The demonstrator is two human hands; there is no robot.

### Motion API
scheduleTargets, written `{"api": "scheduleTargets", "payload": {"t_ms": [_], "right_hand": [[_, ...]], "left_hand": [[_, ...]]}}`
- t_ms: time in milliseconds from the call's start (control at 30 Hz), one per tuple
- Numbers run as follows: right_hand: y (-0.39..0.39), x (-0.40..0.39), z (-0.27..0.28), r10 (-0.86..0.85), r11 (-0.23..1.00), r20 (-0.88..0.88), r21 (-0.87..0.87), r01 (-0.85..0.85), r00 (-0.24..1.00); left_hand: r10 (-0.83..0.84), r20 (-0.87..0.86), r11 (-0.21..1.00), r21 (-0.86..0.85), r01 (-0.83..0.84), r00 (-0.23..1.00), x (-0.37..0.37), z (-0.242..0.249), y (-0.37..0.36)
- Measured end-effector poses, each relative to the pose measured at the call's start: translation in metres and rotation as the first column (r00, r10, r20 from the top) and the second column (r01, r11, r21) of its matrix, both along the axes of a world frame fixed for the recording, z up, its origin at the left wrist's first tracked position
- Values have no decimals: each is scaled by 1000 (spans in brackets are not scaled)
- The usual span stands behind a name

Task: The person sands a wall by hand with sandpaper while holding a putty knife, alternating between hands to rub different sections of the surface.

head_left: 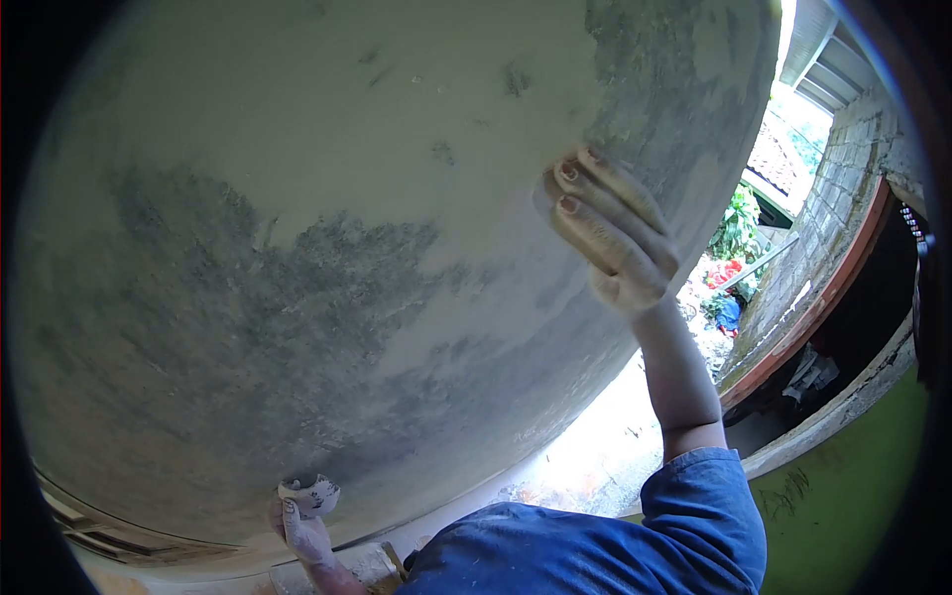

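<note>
A large grey and white plastered wall surface fills most of the view, patchy with darker damp areas. My right hand is raised on a bare forearm from a blue sleeve; its fingers lie flat and close together against the plaster near the surface's right edge, with nothing visible in them. Low at the left, my left hand, smeared white, presses a small white pad or rag against the bottom of the surface.
A grey block wall with a reddish-brown beam runs along the right. A green painted wall sits at lower right. Outside, plants and red flowers show in bright daylight under a roof edge.
</note>
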State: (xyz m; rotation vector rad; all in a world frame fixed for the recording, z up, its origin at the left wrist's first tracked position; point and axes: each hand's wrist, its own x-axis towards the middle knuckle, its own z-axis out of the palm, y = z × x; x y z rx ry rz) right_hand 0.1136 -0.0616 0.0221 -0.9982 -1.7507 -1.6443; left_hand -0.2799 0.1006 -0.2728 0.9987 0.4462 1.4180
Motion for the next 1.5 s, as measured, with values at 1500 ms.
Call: {"api": "scheduleTargets", "payload": {"t_ms": [1500], "right_hand": [[15, -16, -19, 226, 968, 34, -119, -221, 974]], "left_hand": [[84, -68, 995, -57, -88, 994, -17, -31, 20]]}}
